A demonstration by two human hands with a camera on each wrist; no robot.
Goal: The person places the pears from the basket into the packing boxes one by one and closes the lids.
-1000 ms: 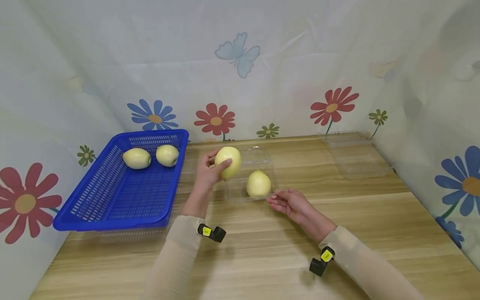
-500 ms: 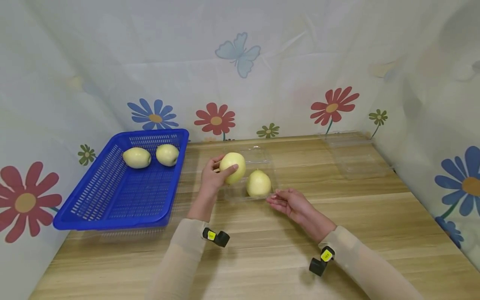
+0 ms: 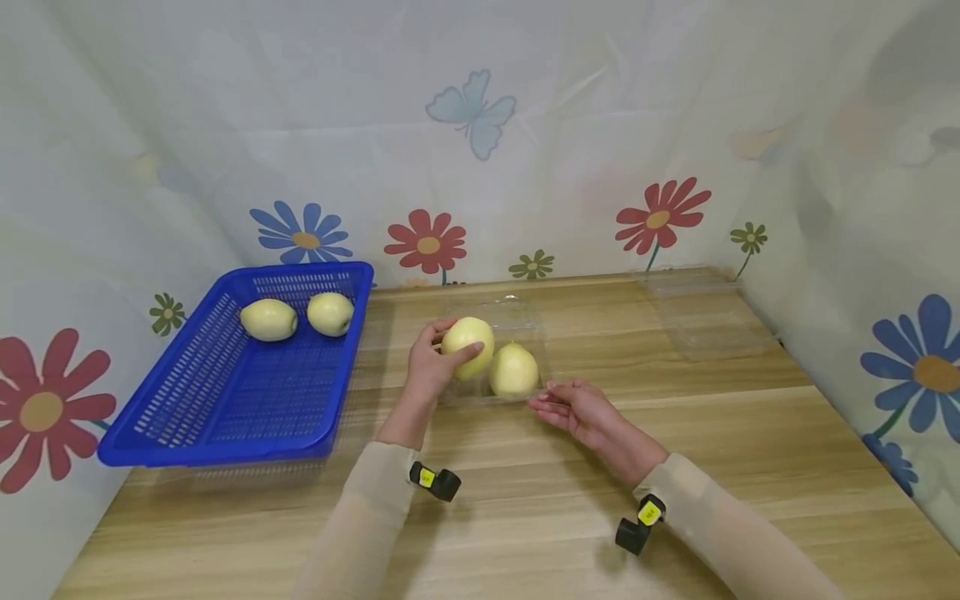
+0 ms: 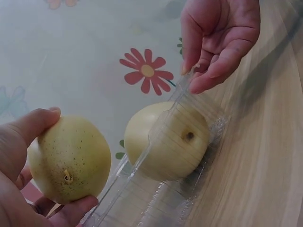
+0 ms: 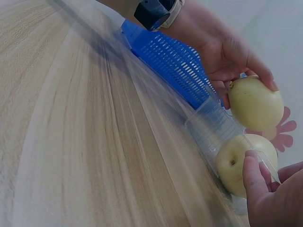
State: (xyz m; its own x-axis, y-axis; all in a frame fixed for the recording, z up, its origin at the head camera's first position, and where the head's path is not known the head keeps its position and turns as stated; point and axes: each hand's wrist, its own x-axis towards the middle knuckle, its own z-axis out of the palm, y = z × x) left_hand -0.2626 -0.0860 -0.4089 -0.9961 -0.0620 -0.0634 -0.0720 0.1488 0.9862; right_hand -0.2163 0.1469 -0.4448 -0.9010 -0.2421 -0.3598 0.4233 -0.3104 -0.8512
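Pear (image 3: 468, 344), gripped by curled left hand (image 3: 431, 368), lowered nearer second pear (image 3: 513, 372), carry likely almost done; right hand (image 3: 576, 410) pinches clear box (image 5: 208, 126).

Pale yellow pears (image 3: 513, 371) | vivid blue basket (image 3: 277, 400) | tan, wood-grained bench (image 3: 525, 508) | white backdrop (image 3: 562, 167) printed with red, blue and green flowers (image 3: 428, 245)

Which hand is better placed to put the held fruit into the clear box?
Likely the left hand: it grips the fruit near the clear box, while the right hand pinches that box.
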